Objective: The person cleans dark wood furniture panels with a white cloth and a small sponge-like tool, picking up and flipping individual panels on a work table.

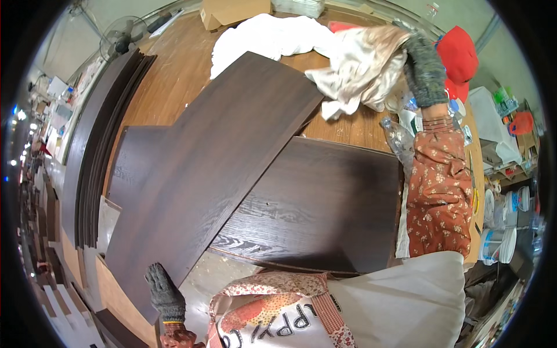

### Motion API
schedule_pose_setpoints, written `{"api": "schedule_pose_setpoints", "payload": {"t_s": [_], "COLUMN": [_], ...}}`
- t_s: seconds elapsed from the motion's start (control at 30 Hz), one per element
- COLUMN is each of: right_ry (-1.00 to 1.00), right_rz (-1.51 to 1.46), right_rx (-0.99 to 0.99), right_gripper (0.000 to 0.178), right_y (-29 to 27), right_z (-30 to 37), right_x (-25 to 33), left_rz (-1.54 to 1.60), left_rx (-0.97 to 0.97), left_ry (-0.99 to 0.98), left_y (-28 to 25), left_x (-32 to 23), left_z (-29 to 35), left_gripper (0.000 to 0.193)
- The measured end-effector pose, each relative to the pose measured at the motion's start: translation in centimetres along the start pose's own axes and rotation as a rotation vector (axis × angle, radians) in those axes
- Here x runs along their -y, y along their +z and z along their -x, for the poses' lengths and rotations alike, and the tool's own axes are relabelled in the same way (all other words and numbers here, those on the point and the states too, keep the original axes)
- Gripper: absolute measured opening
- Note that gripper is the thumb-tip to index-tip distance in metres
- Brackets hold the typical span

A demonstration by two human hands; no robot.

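Note:
My right hand (426, 72), in a grey knitted glove, is stretched to the far right and closed on a crumpled, brown-stained whitish rag (368, 64). The rag hangs by the far end of a long dark brown wood-grain board (214, 151). That board lies slantwise across another dark board (325, 200). At the board's near left end is my left hand (165, 293), also gloved in grey, its fingers stretched out over the surface. Whether its palm presses on the board I cannot tell.
Several dark boards (98, 156) stand stacked at the left. White cloth (270, 37) lies at the back of the wooden table (168, 87), near a cardboard box (232, 11). A clear plastic bottle (397, 139) is beside my right forearm. White buckets (499, 246) stand at the right.

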State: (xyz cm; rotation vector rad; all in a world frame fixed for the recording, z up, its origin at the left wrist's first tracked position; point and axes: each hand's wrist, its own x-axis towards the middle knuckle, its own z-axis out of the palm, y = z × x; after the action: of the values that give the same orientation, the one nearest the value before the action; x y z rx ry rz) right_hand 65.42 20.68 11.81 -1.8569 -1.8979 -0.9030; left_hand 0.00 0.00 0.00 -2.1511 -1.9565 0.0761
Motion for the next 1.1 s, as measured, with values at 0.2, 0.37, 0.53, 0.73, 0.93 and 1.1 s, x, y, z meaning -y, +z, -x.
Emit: {"api": "schedule_pose_setpoints", "payload": {"t_s": [0.2,0.37,0.53,0.73,0.93,1.1], "right_ry": [-0.220,-0.333,-0.216,-0.617,-0.661,-0.454], "right_rz": [-0.089,-0.339,-0.401,-1.058,-1.120,-1.091], "right_rx": [-0.288,0.165,0.643,0.137,0.050,0.017], "right_gripper": [0.029,0.037,0.038,0.023,0.026,0.030], "right_y": [1.9,7.5,5.6,-3.5,-2.9,5.2], "right_z": [-1.1,-0.4,1.9,5.8,2.1,-4.8], "right_x": [4.5,14.1,21.4,35.6,33.9,20.2], "left_rz": [-0.008,0.042,0.028,0.061,0.152,0.147], "left_rx": [-0.044,-0.049,-0.031,0.057,0.037,0.111], "left_ry": [0.036,0.095,0.069,0.041,0.191,0.112], "left_y": [2.1,-0.6,-3.6,-5.1,-7.4,-10.4], "left_x": [1.9,3.2,4.6,4.8,7.4,9.2], "left_z": [1.6,1.5,0.1,-0.6,-2.6,-3.6], "left_gripper": [0.062,0.070,0.065,0.070,0.079,0.081]}}
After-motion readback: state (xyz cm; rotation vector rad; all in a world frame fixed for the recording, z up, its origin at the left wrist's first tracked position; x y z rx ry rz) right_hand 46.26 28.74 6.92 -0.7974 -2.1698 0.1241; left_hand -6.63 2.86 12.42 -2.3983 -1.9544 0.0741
